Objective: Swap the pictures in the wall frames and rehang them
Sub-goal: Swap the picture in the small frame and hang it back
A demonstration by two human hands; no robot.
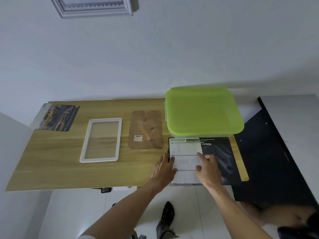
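Note:
A white picture frame [101, 140] lies flat and empty on the wooden table [51, 161], its glass showing the wood. Right of it lies its brown backing board [145, 129] with a barcode sticker. A car picture [59, 117] rests at the table's far left. A white "Specification" sheet [185, 150] lies on a dark brochure [219, 152] at the table's right. My left hand [164, 168] presses the sheet's left edge with fingers spread. My right hand [208, 167] lies on its right side, fingers touching the paper. A silver frame [94, 7] hangs on the wall above.
A clear box with a green lid [203, 111] stands at the back right, just behind the sheet. A dark cabinet surface [269, 161] adjoins the table on the right. The white wall runs along the table's far edge. My foot [166, 219] is on the pale floor below.

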